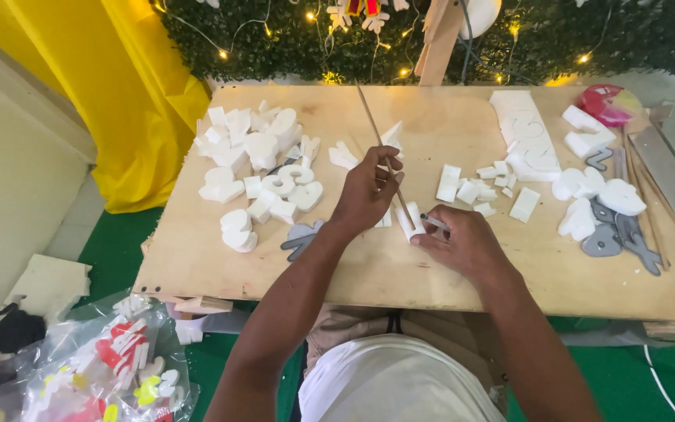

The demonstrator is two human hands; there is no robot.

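On the plywood tabletop (400, 273): two bare hands are working side by side near the middle.
Left hand (367, 191): fingers are closing around a long thin wooden stick (375, 133) that is slanting away toward the far edge.
Right hand (462, 244): fingers are pinching a small grey tool (433, 222) and pressing against a white foam piece (409, 221).
Foam piece: lying on the board between both hands, just under the stick.
Left side: a pile of white foam shapes (263, 168) is lying well apart.
Right side: grey cut-outs (623, 234) are resting near more foam.

Plywood table (369, 273) on green floor (119, 246), yellow curtain (130, 86), lit hedge wall (275, 39) behind.
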